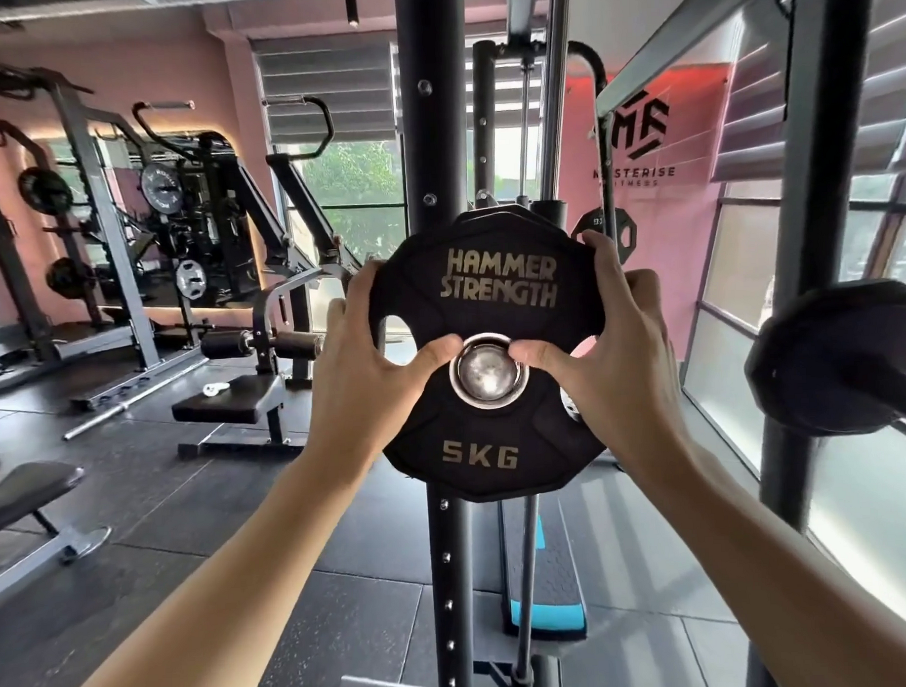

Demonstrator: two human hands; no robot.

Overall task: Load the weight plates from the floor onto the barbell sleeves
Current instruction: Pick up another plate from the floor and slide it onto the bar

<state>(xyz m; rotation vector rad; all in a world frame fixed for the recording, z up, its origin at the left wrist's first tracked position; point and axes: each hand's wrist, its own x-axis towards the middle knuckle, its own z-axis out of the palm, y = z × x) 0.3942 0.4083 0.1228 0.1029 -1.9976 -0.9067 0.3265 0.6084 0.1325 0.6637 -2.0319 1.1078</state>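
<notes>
Right now I have both hands on one black plate [487, 342] marked "HAMMER STRENGTH" and "5 KG", held upright and facing me. My left hand [361, 356] curls round its left edge, fingers behind, with the thumb pressed at the rim of the centre hole. My right hand [615, 337] grips the right edge the same way, its thumb meeting the hole from the other side. The shiny end of the barbell sleeve [488, 375] fills that hole, so the plate sits on the sleeve at its tip. A second dark plate edge shows just behind the top of this one.

Directly behind the plate stands one black rack upright [426, 138] with a row of holes, close against it. At the right edge, another dark plate [842, 360] hangs near my right forearm, beside a grey post [806, 228] and frosted windows, so that side is tight. To the left the black rubber floor [189, 506] lies open up to two padded benches [227, 402], with one loose bar [134, 400] lying beyond them.
</notes>
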